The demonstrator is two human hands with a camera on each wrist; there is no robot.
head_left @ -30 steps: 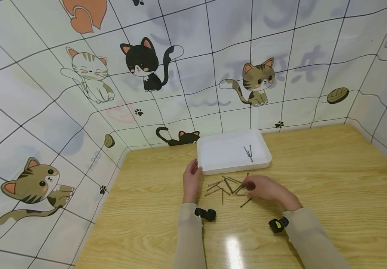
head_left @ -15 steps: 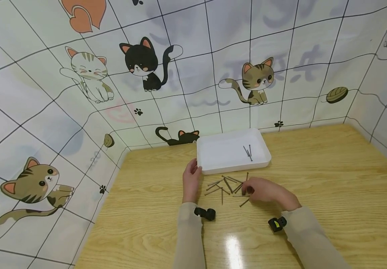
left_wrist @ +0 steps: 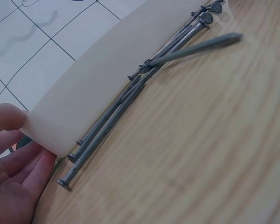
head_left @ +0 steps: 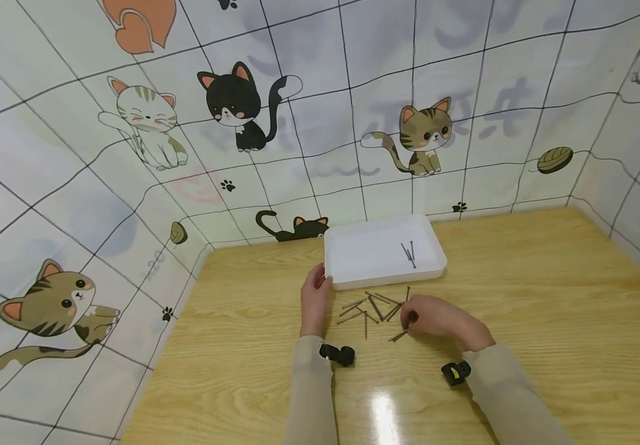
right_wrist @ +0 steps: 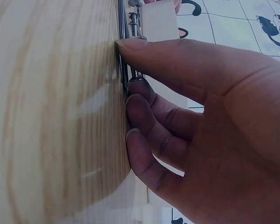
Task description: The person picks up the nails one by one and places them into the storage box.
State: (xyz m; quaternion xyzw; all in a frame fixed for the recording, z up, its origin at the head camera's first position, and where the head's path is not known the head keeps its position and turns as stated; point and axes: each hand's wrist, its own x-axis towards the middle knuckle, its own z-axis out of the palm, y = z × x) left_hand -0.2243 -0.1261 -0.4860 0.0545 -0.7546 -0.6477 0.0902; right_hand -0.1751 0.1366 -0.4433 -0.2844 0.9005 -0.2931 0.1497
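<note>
In the head view, a white rectangular tray [head_left: 361, 253] stands near the back wall with 3 nails [head_left: 412, 256] lying at its right side. My left hand [head_left: 315, 303] grips its front left corner, thumb at the rim and fingers against the outside, as the left wrist view shows. Before the tray lies a loose pile of several steel nails [head_left: 374, 307]. At the pile's right end, my right hand [head_left: 436, 318] pinches a nail [right_wrist: 124, 70] between thumb and curled fingers, low against the table. Nail ends [head_left: 399, 336] stick out beneath that hand; the rest is hidden.
A wood-grain table [head_left: 242, 371] carries everything. Close behind the tray rises a wall covering [head_left: 331, 123] with grid lines and cartoon cats, which also runs along both sides. Each wrist wears a black strap-on camera [head_left: 339, 355].
My right hand has shifted slightly, and the nail that lay crosswise beneath it now lies alongside the lower nail. My left hand and the tray have stayed in place.
</note>
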